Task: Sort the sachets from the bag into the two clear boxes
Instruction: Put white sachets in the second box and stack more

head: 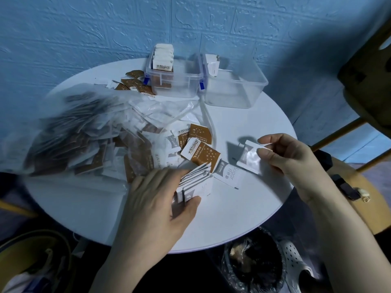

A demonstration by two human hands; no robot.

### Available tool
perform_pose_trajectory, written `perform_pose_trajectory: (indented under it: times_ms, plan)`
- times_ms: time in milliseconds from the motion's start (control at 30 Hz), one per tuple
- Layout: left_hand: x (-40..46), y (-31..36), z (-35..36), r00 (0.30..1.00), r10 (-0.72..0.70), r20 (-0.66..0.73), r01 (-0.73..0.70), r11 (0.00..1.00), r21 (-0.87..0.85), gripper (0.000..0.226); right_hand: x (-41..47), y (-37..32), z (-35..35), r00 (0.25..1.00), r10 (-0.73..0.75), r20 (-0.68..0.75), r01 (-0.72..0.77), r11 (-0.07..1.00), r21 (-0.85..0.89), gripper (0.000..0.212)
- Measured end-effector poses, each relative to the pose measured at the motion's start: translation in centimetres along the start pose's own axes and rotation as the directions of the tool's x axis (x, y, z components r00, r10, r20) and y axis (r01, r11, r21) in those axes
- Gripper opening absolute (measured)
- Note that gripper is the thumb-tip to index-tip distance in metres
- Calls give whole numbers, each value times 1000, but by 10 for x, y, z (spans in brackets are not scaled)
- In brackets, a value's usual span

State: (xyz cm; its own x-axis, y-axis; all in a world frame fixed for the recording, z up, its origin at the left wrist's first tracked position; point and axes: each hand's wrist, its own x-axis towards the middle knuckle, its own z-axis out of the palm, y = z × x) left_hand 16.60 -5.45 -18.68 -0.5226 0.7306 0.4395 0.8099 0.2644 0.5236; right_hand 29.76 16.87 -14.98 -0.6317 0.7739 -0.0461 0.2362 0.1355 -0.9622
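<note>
While the left hand [167, 195] grips a gathered stack of white sachets [193, 182] beside the spilled bag [88, 132], the right hand [283, 157] pinches one more sachet [250, 157], seemingly batching them for the boxes [203, 81] across the tabletop [243, 208].

Dim, bluish; blurred bag [69, 132] (wide-angle)

left hand [163, 199] grips a stack of white sachets [194, 182] at lower centre; right hand [296, 163] pinches one white sachet [249, 156]. clear bag [88, 132] lies left, two clear boxes [175, 81] at top.
</note>
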Motion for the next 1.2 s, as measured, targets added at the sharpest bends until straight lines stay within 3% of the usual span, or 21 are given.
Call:
perform_pose_trajectory:
  times_ms: [233,300,400,567,700,833,967,1200]
  plan:
    - [-1,0,0,1000,-15,11,15,1000,-6,38,-13,-2,27,996,-8,84,9,1000,-10,8]
    - [0,1,-1,1000,-16,12,16,1000,-10,38,-14,0,31,998,-27,63,40,977,-210,14]
    - [-1,1,-1,1000,-15,10,16,1000,-9,40,-17,-2,34,998,-49,25,55,816,-575,38]
    - [-1,1,0,1000,-21,-4,21,1000,-1,39,-21,-9,37,995,-34,93,86,759,-646,47]
    - [0,0,1,1000,-18,-10,18,1000,3,39,-21,-8,35,993,-24,118,88,816,-571,42]
    - [0,-1,1,1000,-26,5,26,1000,-6,42,-23,-2,35,977,-72,202,123,960,-251,28]
    - [-1,-3,2,1000,-28,-9,27,1000,-15,45,-27,-1,25,956,-189,226,185,982,42,21]
    - [0,-5,3,1000,-20,5,20,1000,-19,51,-36,2,23,885,-301,356,309,950,35,20]
